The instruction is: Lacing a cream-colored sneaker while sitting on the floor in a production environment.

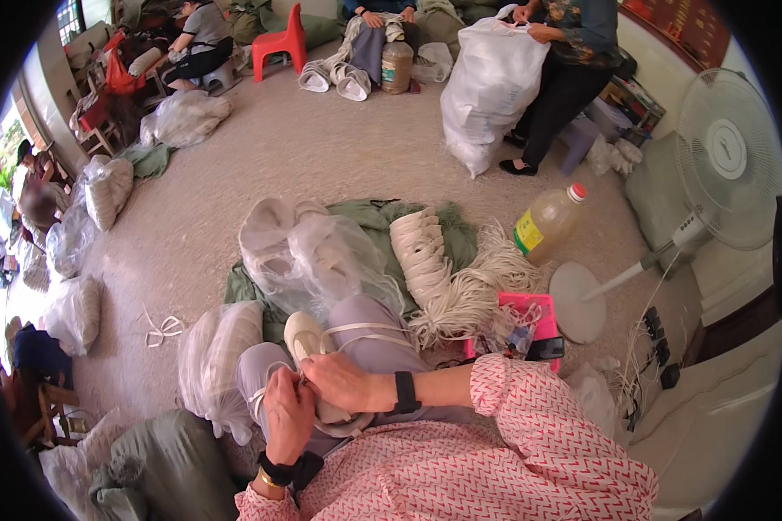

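Observation:
A cream canvas shoe (pixel 303 333) lies across my lap with its toe pointing away from me. My right hand (pixel 346 382) is closed over the shoe's middle, fingertips pinching near its lace opening. My left hand (pixel 288 415) is pinched shut just beside those fingertips, at the shoe's left edge. A pale shoelace (pixel 365 328) loops over my right knee, and another strand comes out beside my left hand. The fingers hide the exact spot where lace and shoe meet.
Ahead lie clear bags of shoes (pixel 321 252), a stack of shoe uppers (pixel 419 256) and bundled laces (pixel 495 278). A pink basket (pixel 543 317), a large bottle (pixel 549 221) and a standing fan (pixel 578 304) are on the right. A person holds a white sack (pixel 495 87) farther off.

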